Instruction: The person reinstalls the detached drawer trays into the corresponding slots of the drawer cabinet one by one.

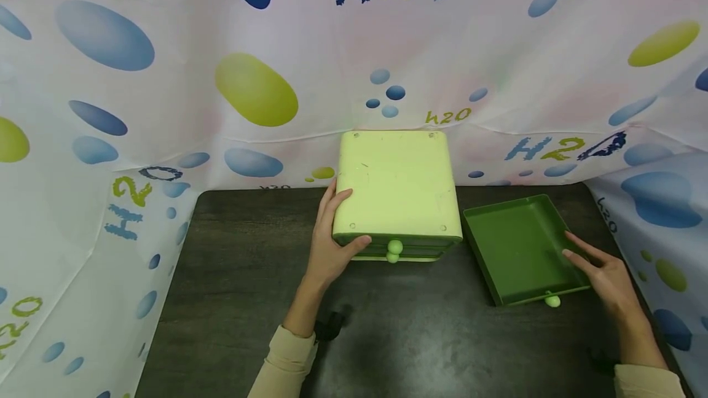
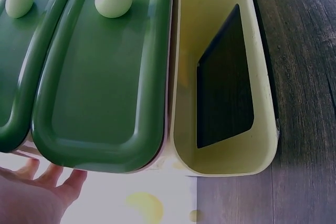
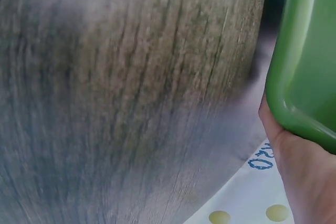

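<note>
A pale yellow-green drawer cabinet [image 1: 398, 183] stands at the middle of the table's back edge. My left hand [image 1: 330, 247] holds its left side, the thumb at the front corner and the fingers along the side wall. Two green drawer fronts [image 2: 100, 77] with round light-green knobs fill the upper bays in the left wrist view. Below them the lowest bay [image 2: 186, 103] holds no drawer, and a dark opening shows in its back. To the cabinet's right, a green drawer [image 1: 522, 250] lies apart, its inside bare. My right hand [image 1: 605, 278] grips that drawer's right side near the front corner.
The dark wood-grain table [image 1: 249, 287] spreads in front of the cabinet. A white curtain [image 1: 182, 78] with blue and green ovals hangs behind and along both sides, close to the cabinet's back and my right hand.
</note>
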